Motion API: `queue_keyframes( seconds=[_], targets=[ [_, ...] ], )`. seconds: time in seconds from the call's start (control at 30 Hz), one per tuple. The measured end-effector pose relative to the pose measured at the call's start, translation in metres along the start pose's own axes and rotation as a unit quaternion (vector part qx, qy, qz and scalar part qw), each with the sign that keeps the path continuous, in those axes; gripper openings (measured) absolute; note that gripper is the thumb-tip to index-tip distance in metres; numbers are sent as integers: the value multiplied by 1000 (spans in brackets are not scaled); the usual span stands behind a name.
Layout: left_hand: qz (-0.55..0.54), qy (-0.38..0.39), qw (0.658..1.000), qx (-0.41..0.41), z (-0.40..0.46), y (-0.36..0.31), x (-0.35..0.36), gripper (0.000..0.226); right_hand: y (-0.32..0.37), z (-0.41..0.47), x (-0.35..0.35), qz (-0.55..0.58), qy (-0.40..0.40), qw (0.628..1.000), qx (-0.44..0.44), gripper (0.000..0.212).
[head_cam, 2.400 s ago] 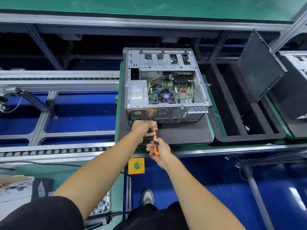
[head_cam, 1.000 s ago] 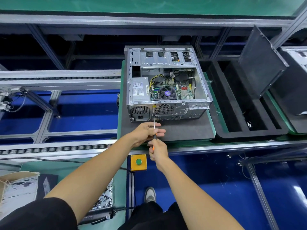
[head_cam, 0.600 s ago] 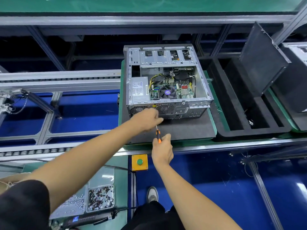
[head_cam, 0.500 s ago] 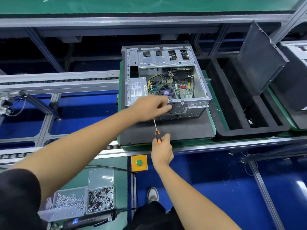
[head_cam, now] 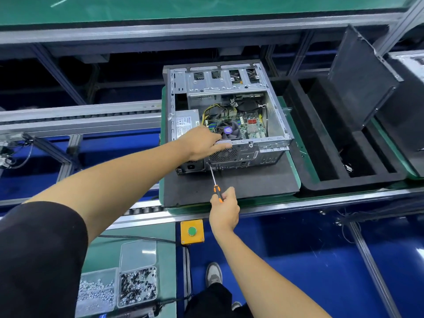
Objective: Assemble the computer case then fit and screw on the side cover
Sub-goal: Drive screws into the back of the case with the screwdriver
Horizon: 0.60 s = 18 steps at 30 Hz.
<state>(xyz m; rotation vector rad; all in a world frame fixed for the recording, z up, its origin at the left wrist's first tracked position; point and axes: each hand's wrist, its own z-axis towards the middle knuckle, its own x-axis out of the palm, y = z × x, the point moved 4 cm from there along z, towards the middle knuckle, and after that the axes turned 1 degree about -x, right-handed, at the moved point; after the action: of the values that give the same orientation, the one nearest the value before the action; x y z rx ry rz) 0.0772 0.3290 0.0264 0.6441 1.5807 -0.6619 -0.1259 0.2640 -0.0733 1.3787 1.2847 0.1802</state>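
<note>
An open computer case (head_cam: pixel 229 83) lies on its side on a dark foam pad (head_cam: pixel 252 182), motherboard and fan showing. My left hand (head_cam: pixel 202 143) rests on the case's near top edge, fingers stretched out to the right along the rim. My right hand (head_cam: pixel 223 211) grips the orange handle of a screwdriver (head_cam: pixel 214 177), whose tip touches the lower rear panel near the fan grille. A dark side cover (head_cam: pixel 360 81) leans upright in the foam tray at the right.
A black foam tray (head_cam: pixel 332 180) with slots sits to the right, another case (head_cam: pixel 410 125) beyond it. A yellow box with a green button (head_cam: pixel 192 231) hangs below the conveyor rail. Clear bins of screws (head_cam: pixel 119 288) sit at lower left.
My left hand left the screwdriver shaft and moved up onto the case's top rear edge. My right hand kept hold of the screwdriver, whose tip stays at the rear panel. The view dipped, revealing the screw bins.
</note>
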Motion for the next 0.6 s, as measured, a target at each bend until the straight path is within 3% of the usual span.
queue_keyframes(
  seconds=[0.07, 0.13, 0.17, 0.2, 0.27, 0.43, 0.53, 0.6],
  targets=[
    [-3, 12, 1000, 4, 0, 0, -1, 74, -5, 2, 7, 175, 71, 978, 90, 27],
    [-6, 16, 1000, 0, 0, 0, -1, 69, -7, -3, 17, 366, 174, 889, 215, 27],
    [-3, 14, 1000, -2, 0, -1, 0, 67, -6, -6, 20, 410, 207, 852, 251, 26],
    [1, 12, 1000, -4, 0, -1, -1, 67, -6, -7, 21, 421, 222, 839, 264, 25],
    [20, 6, 1000, -6, -1, -3, -2, 71, -6, -6, 20, 392, 208, 858, 257, 23],
    [79, -16, 996, 23, 0, -7, -6, 83, 3, 2, 9, 163, 43, 982, 89, 17],
    [51, -29, 998, 13, 1, -4, -1, 80, 7, 0, 7, 10, -18, 1000, -1, 25],
    [9, -31, 999, -11, 3, 1, 2, 80, 9, 0, 10, -15, -35, 998, -43, 26]
  ],
)
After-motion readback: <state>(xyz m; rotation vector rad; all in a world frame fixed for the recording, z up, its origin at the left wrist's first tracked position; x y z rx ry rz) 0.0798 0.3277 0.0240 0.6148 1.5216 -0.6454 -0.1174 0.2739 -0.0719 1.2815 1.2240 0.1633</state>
